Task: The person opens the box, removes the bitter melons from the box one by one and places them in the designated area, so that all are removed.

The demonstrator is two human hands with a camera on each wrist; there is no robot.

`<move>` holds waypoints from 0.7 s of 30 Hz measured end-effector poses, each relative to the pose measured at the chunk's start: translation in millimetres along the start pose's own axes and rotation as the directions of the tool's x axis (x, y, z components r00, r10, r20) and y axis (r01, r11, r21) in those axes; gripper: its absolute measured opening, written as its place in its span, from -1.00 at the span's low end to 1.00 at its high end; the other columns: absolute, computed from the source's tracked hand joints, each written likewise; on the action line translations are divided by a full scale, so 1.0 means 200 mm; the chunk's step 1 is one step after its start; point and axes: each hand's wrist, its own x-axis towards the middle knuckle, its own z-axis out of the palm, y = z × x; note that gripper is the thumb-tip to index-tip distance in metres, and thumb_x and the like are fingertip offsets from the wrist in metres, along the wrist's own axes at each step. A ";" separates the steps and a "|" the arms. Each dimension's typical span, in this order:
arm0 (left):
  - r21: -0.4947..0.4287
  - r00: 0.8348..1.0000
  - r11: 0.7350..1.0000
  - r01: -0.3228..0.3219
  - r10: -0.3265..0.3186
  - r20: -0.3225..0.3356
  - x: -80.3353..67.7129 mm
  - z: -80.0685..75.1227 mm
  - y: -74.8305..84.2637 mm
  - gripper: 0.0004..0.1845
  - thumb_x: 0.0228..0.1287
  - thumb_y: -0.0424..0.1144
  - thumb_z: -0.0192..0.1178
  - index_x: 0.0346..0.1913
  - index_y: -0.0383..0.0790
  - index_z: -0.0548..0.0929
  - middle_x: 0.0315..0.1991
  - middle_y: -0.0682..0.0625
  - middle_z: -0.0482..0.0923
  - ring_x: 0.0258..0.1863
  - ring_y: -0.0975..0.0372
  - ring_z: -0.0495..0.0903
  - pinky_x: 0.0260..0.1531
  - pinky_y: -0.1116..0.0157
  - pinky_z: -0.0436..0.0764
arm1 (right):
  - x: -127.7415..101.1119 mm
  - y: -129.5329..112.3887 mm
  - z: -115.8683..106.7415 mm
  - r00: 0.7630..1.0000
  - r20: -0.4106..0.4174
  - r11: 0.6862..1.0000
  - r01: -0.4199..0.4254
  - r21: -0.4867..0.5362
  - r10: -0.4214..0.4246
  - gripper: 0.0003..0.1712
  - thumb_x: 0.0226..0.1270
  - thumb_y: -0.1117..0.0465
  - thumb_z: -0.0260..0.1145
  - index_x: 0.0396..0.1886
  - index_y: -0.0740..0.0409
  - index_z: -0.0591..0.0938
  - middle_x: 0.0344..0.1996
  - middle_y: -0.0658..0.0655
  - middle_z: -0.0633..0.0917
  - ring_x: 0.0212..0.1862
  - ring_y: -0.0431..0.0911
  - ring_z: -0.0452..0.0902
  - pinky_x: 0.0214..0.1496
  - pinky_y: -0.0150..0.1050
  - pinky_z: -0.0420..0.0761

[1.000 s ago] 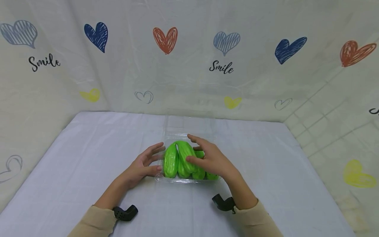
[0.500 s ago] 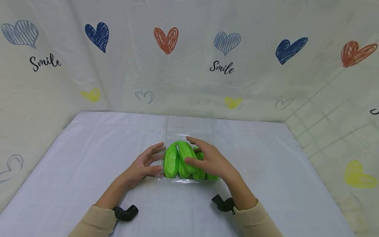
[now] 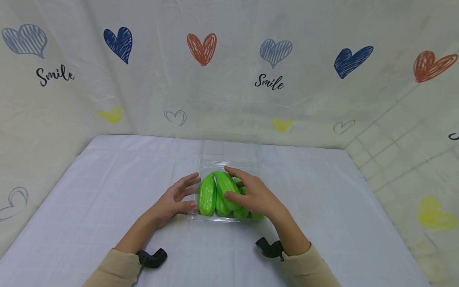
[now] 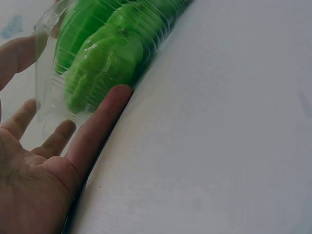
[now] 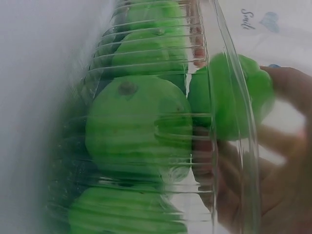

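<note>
A clear plastic clamshell box (image 3: 206,218) lies on the table, its lid (image 3: 231,152) folded back. Several glossy green cucumbers fill it; one leftmost cucumber (image 3: 206,195) stands along the left wall. My right hand (image 3: 254,193) comes over the right side, its thumb and fingers around an upper cucumber (image 3: 225,184). In the right wrist view that cucumber (image 5: 229,95) rises above the box rim, with lower cucumbers (image 5: 139,126) behind the ribbed wall. My left hand (image 3: 172,203) spreads along the left side; in the left wrist view its thumb (image 4: 100,124) reaches the box's lower corner.
A white cloth covers the table (image 3: 136,175). Behind it hangs a pale sheet (image 3: 229,95) printed with hearts and "Smile". Black wrist cameras sit at the left sleeve (image 3: 118,265) and the right sleeve (image 3: 310,263).
My right hand has shifted slightly toward me and left, its index fingertip lower over the upper cucumber. The left hand and the box hold their places.
</note>
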 end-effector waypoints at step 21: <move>0.002 1.000 1.000 0.008 -0.008 -0.002 -0.01 0.00 0.01 -0.15 0.12 -0.37 0.24 0.42 0.03 0.04 0.41 -0.02 -0.01 0.35 0.01 0.07 0.05 0.08 0.43 | -0.01 0.01 -0.04 0.999 -0.050 1.000 0.015 -0.010 -0.015 -0.34 0.22 0.06 0.25 0.29 -0.43 0.26 0.24 -0.24 0.35 0.03 -0.09 0.47 -0.18 -0.17 0.55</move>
